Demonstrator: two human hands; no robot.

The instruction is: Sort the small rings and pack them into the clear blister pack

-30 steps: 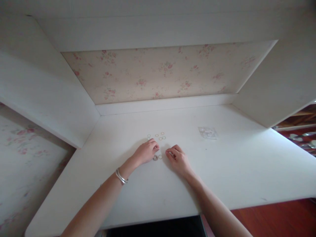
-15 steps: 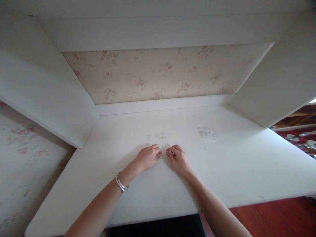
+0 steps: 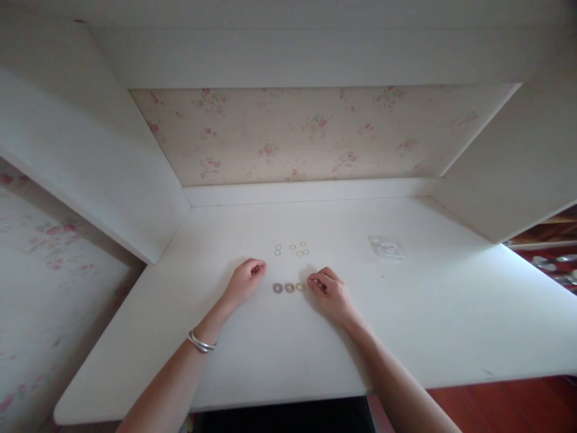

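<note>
Three small rings lie in a row on the white desk: a grey one point(image 3: 274, 288), a copper-coloured one point(image 3: 286, 288) and a gold one point(image 3: 300, 292). They look thicker than the thin rings behind them. To the left of the row rests my left hand point(image 3: 243, 281), apart from the rings, its fingers curled in and thumb pressed to them. My right hand point(image 3: 332, 296) is just right of the gold ring, thumb and forefinger pinched together. Anything inside either hand is hidden or too small to see.
Further back lie several thin rings: two silvery ones point(image 3: 274, 253) at the left and a loose gold-toned group point(image 3: 297, 255) at the right. A clear plastic bag point(image 3: 386, 248) sits to the right. Side panels point(image 3: 505, 186) and a back ledge point(image 3: 311, 192) bound the desk point(image 3: 243, 361).
My left hand has moved left, away from the right hand, uncovering the row of three rings. My right hand stays pinched at nearly the same place. The view has shifted slightly.
</note>
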